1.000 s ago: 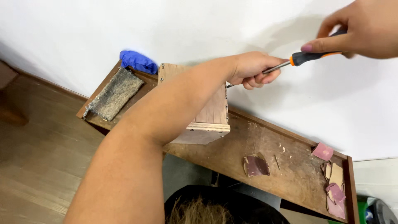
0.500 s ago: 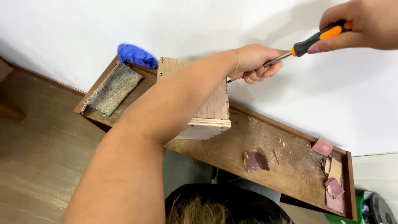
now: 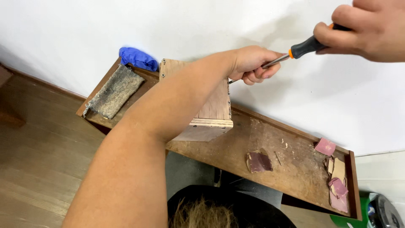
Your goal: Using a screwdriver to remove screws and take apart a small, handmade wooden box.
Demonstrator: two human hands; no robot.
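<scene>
A small wooden box (image 3: 215, 109) stands on a long wooden tray (image 3: 291, 164) against a white wall. My left forearm crosses over the box, and my left hand (image 3: 251, 63) is curled around the metal shaft of a screwdriver (image 3: 297, 49) near the box's far top corner. My right hand (image 3: 367, 29), at the upper right, grips the screwdriver's black and orange handle. The tip is hidden behind my left hand.
A grey felt pad (image 3: 114, 90) and a crumpled blue glove (image 3: 137, 59) lie at the tray's left end. Several pink and brown sandpaper scraps (image 3: 335, 177) and a dark one (image 3: 258, 162) lie to the right. Wood floor is at left; dark hair (image 3: 206, 213) shows below.
My right hand has lifted the screwdriver handle up and to the right, tilting the shaft more steeply. My left hand stays on the shaft by the box.
</scene>
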